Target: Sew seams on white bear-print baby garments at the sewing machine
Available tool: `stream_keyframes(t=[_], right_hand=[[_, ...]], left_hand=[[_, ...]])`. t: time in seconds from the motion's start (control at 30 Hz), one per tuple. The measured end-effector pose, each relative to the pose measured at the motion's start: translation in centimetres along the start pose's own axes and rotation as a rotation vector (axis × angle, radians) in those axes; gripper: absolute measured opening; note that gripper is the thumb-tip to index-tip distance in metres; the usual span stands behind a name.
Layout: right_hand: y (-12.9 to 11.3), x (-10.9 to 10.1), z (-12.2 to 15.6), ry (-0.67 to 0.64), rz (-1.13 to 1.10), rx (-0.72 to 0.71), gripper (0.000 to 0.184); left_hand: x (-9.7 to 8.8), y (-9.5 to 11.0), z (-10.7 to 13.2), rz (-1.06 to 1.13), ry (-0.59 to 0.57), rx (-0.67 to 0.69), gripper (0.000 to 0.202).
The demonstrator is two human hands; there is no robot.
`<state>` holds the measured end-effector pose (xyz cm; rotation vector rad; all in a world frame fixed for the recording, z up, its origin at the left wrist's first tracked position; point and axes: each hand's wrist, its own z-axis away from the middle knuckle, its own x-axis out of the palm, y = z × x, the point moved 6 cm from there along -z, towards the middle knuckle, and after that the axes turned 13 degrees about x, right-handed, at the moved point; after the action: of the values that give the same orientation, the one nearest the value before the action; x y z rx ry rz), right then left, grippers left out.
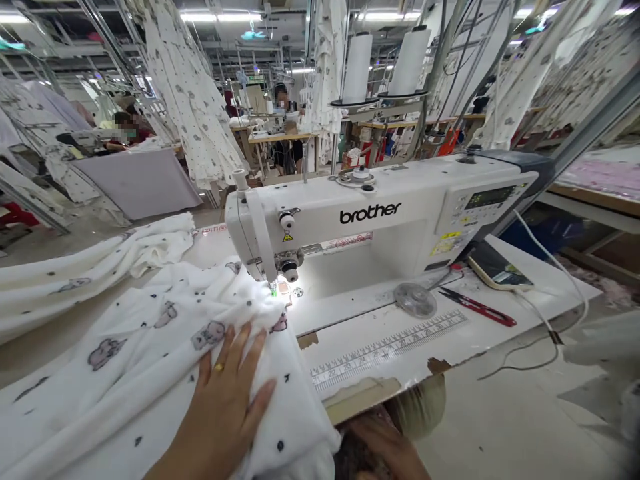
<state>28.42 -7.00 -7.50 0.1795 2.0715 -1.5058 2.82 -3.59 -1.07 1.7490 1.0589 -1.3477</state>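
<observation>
My left hand (227, 387) lies flat with its fingers spread on a white printed fabric (165, 353) with grey and pink animal figures. One end of the fabric bunches up under the lit needle area of a white sewing machine (370, 213). A gold ring (219, 367) sits on one finger. Below the table's front edge, my right hand (385, 443) is blurred by motion, near a dark, patterned area I cannot make out. Its fingers are mostly hidden.
A measuring scale (390, 350) runs along the table's front. Red thread snips (477, 307), a clear round disc (415, 300) and a phone-like device (500, 267) with a cable lie to the right. Two thread cones (357, 70) stand behind the machine. Other people work at the back.
</observation>
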Motion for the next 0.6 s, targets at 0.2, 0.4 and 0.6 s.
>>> stream_keyframes(t=[0.2,0.4,0.6], right_hand=[[-4.6,6.3,-2.6,-0.513,-0.638,0.373,0.061],[-2.6,9.7,-0.7,-0.563,-0.670,0.525,0.072],[-1.7,7.0,-0.4,-0.326,-0.494,0.455,0.060]], left_hand=[[-1.1,-4.8,-4.5,0.113,-0.094,0.115,0.050],[-3.4,-7.5,-1.4,0.080,-0.228,0.291,0.073],[-6.2,-6.9,6.1,-0.236,-0.044,0.097,0.071]])
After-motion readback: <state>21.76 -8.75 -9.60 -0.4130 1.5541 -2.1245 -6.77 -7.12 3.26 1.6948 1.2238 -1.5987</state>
